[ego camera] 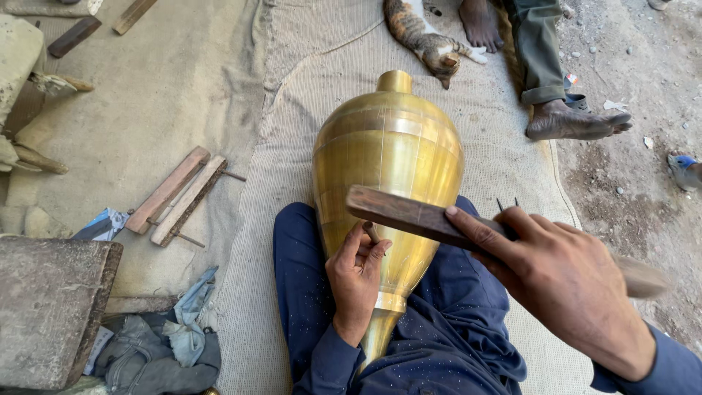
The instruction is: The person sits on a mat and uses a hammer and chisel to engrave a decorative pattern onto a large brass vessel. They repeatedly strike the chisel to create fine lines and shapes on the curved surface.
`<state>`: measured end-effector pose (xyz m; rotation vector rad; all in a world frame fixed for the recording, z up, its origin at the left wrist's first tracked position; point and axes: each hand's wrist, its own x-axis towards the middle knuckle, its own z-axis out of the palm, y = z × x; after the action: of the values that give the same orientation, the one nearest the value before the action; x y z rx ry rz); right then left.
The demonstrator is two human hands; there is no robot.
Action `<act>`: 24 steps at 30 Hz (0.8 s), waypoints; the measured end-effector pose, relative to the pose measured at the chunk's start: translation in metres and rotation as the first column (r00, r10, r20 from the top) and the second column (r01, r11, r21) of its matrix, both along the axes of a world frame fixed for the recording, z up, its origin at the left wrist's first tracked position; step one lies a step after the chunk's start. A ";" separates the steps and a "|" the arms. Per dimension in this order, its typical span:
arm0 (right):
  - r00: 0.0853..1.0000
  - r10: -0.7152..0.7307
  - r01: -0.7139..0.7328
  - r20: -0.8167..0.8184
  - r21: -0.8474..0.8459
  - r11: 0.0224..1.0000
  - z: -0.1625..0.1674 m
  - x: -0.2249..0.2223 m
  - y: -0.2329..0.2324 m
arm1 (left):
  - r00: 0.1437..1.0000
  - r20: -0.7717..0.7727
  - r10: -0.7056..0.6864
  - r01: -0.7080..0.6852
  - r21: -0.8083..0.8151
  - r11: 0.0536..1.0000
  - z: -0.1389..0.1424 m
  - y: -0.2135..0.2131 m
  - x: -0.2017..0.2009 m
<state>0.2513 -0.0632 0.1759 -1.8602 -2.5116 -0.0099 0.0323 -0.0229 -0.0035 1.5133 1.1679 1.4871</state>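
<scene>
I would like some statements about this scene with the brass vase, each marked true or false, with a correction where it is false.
1. The brass vase lies across the person's lap. True.
2. The right hand holds a metal hammer. False: it grips a flat wooden stick, raised over the vase.
3. The left hand holds a small punch tool against the vase. True.
4. A dog sleeps beyond the vase. False: a cat lies there on the woven mat.
5. Another person's bare feet are beside the cat. True.
6. Two wooden strips lie to the right of the vase. False: they lie to its left.
</scene>
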 end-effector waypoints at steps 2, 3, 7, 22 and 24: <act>0.989 0.013 -0.003 -0.148 0.071 0.997 0.006 -0.003 0.003 | 1.000 -0.010 0.008 -0.008 -0.021 1.000 0.002 0.002 -0.001; 0.999 0.013 -0.012 -0.043 0.024 1.000 0.007 -0.003 0.002 | 1.000 -0.016 -0.015 0.015 -0.019 1.000 0.003 0.002 -0.001; 0.998 -0.056 0.056 0.003 -0.033 0.998 0.007 0.000 -0.003 | 0.998 -0.038 -0.054 0.053 -0.013 0.998 0.004 0.006 -0.001; 0.989 -0.149 0.149 0.014 -0.077 0.986 -0.015 0.017 -0.015 | 0.979 -0.179 -0.095 0.098 0.006 0.995 0.011 0.013 -0.004; 0.987 -0.161 0.162 0.012 -0.090 0.983 -0.018 0.017 -0.016 | 0.978 -0.179 -0.104 0.108 0.015 0.994 0.010 0.013 -0.005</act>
<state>0.2684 -0.0788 0.1582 -2.0963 -2.3949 0.0996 0.0272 -0.0095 0.0063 1.7271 1.1549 1.3212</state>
